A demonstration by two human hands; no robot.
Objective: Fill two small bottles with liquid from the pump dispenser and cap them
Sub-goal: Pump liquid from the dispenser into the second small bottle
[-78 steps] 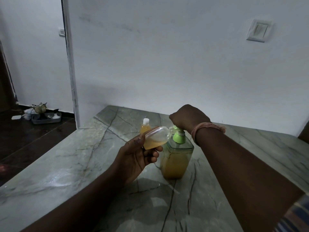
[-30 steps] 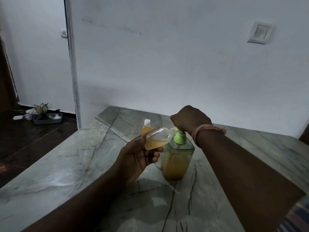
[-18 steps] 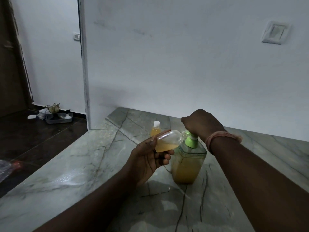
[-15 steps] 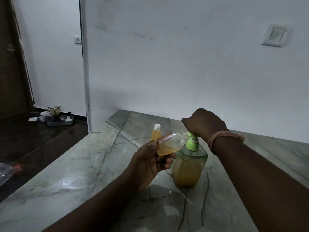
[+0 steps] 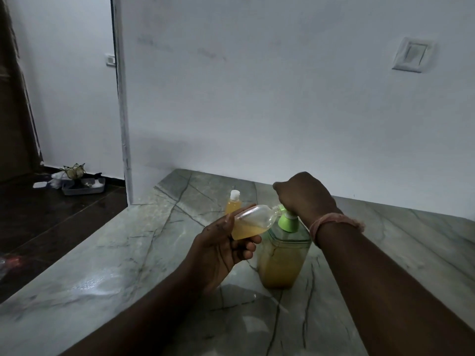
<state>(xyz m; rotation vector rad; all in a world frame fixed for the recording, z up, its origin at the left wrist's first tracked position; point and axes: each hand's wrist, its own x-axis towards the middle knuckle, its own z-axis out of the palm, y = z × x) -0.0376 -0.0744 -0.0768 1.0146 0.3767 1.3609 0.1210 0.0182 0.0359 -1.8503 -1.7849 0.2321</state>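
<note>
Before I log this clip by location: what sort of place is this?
Most likely a room in a home, though I can't say which. A polished marble-look counter meets a plain white wall with a light switch, and a doorway at the left opens onto dark floor.

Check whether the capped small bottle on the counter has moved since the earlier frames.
No. The capped small bottle stands in the same place behind the left hand, left of the pump dispenser; only the camera shifted.

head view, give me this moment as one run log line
left hand holds tilted small bottle at spout | right hand on pump dispenser | capped bottle behind
</note>
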